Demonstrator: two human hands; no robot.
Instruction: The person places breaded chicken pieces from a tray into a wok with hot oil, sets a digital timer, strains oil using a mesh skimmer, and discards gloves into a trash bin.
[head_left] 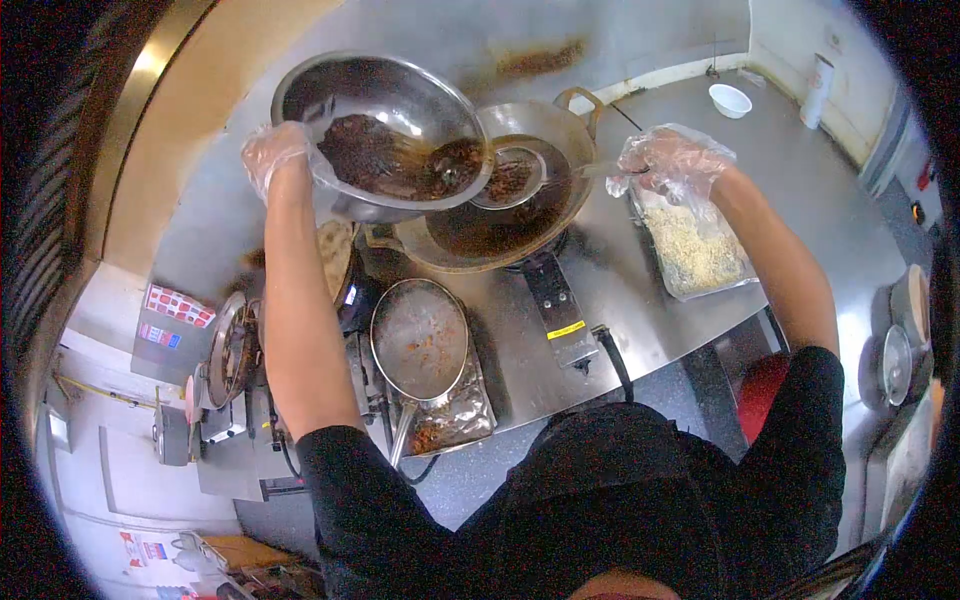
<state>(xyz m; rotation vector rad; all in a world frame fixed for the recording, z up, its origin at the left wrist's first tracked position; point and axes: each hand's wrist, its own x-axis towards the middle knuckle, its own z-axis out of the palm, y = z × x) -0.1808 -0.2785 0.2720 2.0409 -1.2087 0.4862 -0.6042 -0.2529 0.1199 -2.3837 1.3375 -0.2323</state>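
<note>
My left hand, in a clear plastic glove, grips the left side of a large steel mixing bowl. The bowl tilts to the right over a wok, and dark brown chopped food lies along its lower side. Also gloved, my right hand is closed around the handle of a round metal strainer. The strainer's head sits inside the wok beneath the bowl's lip, with dark bits in it. Dark brown liquid fills the wok's bottom.
Right of the wok lies a clear tray of pale chopped food. A long-handled sieve rests over a metal tray nearer me. A white bowl stands at the back right. Below the wok is a burner control box.
</note>
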